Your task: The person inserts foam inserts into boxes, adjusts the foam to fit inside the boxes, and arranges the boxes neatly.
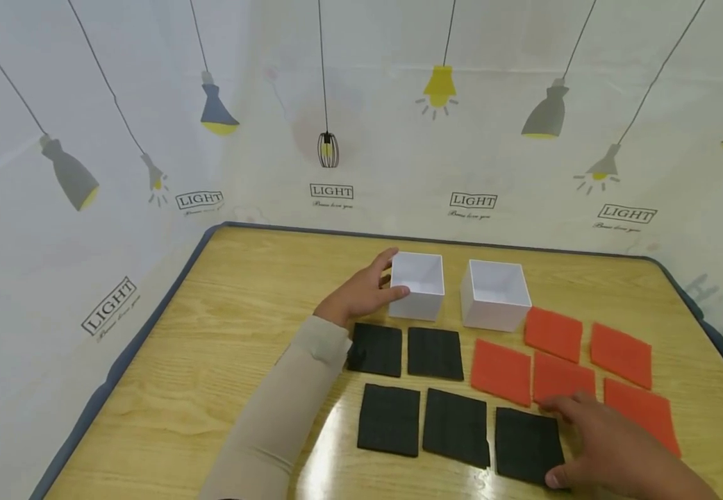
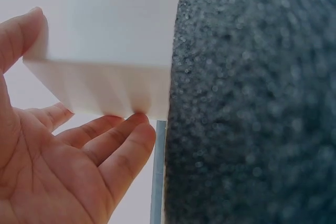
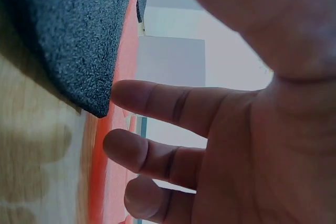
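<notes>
My left hand (image 1: 366, 290) holds the left white box (image 1: 421, 305) at its left side, with the thumb on the front wall and fingers along the side towards the back. In the left wrist view the fingertips (image 2: 140, 119) touch the box's side. My right hand (image 1: 611, 441) is spread beside the rightmost black foam square (image 1: 526, 444), thumb at its near right corner and index finger by its far right corner. The right wrist view has the index fingertip (image 3: 128, 94) right at that square's edge, the other fingers extended over a red square (image 3: 100, 182).
A second white box (image 1: 495, 305) stands right of the first. Several more black squares (image 1: 389, 420) lie flat in front of the boxes, and several red squares (image 1: 501, 371) lie to the right. A dark-edged wooden table (image 1: 211, 312) meets a lamp-print curtain behind.
</notes>
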Action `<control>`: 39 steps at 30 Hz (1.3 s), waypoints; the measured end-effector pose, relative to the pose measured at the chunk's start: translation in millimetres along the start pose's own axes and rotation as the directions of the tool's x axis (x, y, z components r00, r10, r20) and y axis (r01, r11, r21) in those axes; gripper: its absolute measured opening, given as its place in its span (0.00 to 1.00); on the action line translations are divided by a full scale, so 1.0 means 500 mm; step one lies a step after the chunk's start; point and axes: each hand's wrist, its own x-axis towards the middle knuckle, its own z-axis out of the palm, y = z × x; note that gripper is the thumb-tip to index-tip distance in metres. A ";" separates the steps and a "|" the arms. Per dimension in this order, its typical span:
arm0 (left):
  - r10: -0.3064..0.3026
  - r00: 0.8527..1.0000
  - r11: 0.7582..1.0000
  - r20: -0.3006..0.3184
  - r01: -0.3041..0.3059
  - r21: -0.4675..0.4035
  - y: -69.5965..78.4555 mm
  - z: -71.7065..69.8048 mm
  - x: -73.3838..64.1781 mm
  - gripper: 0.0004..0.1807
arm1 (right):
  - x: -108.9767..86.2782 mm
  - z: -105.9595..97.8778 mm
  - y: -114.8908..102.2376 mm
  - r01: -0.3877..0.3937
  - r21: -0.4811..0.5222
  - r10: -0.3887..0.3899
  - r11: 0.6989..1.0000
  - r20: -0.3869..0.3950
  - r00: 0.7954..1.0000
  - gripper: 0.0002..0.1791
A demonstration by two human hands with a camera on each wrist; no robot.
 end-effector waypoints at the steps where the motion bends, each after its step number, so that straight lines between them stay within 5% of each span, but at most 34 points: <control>1: -0.002 1.000 1.000 0.001 0.002 0.003 0.000 0.000 0.000 0.51 | 0.000 0.001 0.000 -0.005 -0.002 0.005 1.000 0.006 1.000 0.55; 17: 0.015 1.000 0.999 0.002 -0.015 0.042 -0.003 -0.003 0.000 0.51 | -0.001 0.023 -0.016 -0.103 0.009 0.103 0.995 0.033 0.994 0.61; 27: -0.007 1.000 0.997 0.001 0.007 0.080 -0.007 -0.001 0.001 0.51 | 0.002 0.042 -0.035 -0.175 -0.033 0.176 0.984 0.056 0.983 0.80; 39: 0.000 1.000 0.997 0.003 -0.001 0.073 -0.007 -0.002 -0.003 0.52 | 0.003 0.036 -0.030 -0.125 -0.051 0.126 0.991 0.028 0.992 0.73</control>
